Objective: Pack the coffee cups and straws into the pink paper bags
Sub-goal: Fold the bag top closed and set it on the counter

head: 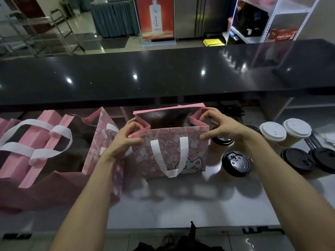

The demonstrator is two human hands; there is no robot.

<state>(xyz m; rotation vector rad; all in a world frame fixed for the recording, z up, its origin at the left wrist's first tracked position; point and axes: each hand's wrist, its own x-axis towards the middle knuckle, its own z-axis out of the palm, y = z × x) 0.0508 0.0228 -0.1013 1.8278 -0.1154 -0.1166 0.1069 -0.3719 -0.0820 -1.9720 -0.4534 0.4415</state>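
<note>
You are pinching the side folds of the pink paper bag (pixel 170 151) mid-desk, left hand (pixel 126 140) and right hand (pixel 223 127) fingers curled on its rim, spreading its mouth for the coffee cups (pixel 235 165) waiting toward the desk's right edge.

An open bag (pixel 170 153) stands between more bags (pixel 45 151) left and cups (pixel 272 138) right.

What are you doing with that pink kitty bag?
A person is holding a pink paper bag open on the counter. The left hand pinches the bag's left rim and the right hand pinches its right rim. The bag looks empty inside so far. Coffee cups with black lids and white lids wait on the right. More pink bags stand open on the left.
</note>
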